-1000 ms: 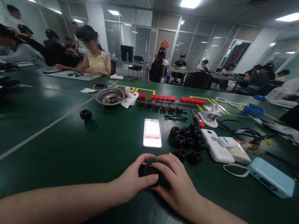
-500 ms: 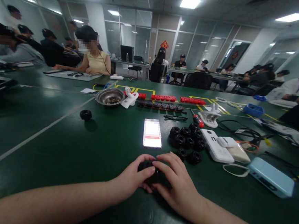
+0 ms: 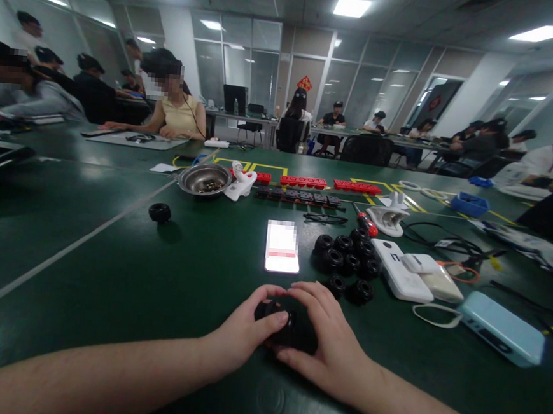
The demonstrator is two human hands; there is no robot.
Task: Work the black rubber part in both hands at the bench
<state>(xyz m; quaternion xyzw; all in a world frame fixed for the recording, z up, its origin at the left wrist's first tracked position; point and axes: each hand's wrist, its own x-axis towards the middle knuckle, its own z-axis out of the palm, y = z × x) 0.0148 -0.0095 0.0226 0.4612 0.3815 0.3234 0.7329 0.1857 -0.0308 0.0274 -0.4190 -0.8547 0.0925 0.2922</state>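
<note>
A black toy wheel (image 3: pixel 290 326) with a knobbly tyre is in my left hand (image 3: pixel 243 324), just above the green tabletop. The left thumb presses on its top; the fingers behind it are mostly hidden. My right hand (image 3: pixel 336 336) curves around the wheel's right side, fingers and thumb spread, with a gap between palm and wheel. Its fingertips come close to the left ones; whether they touch the wheel I cannot tell. A cluster of similar black wheels (image 3: pixel 333 259) lies beyond the right hand. One separate wheel (image 3: pixel 160 212) sits off to the left.
A lit phone (image 3: pixel 283 249) lies ahead of my hands. Farther back are a metal bowl (image 3: pixel 204 182) with small parts, red plastic strips (image 3: pixel 302 181), a black chassis row (image 3: pixel 301 197) and a screwdriver (image 3: pixel 367 222). White devices (image 3: pixel 400 271) and a light-blue box (image 3: pixel 501 327) stand right.
My right hand has opened wider; its index finger and thumb have drawn back from the wheel. My left hand keeps its grip, and more of the wheel shows.
</note>
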